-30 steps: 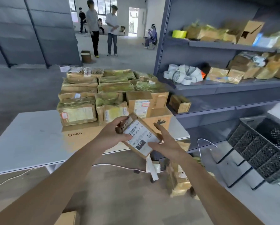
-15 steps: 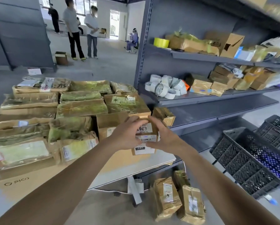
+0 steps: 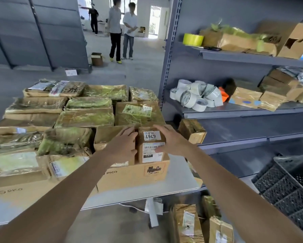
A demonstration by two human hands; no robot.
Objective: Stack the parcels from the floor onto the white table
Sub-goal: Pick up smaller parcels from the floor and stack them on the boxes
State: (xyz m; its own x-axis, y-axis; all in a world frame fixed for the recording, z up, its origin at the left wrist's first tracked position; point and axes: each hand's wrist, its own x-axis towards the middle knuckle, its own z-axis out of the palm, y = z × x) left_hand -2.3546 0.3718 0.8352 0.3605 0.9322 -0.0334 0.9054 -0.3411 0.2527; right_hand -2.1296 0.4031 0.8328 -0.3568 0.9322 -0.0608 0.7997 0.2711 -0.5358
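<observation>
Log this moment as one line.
step: placing | labelled parcel: atop PICO box | left hand: holds it | right hand: holds it | floor parcels: remaining

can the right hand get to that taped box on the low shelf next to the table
Probably yes, once it lets go: the right hand grips the labelled parcel, and the taped box sits at the open shelf edge just beside it, nothing between.

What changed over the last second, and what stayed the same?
The labelled parcel, held tilted in the air before the white table, was carried forward and up onto the PICO carton, at the stack's right front corner. Left hand and right hand still grip its sides. The stacked parcels and floor parcels did not move.
</observation>
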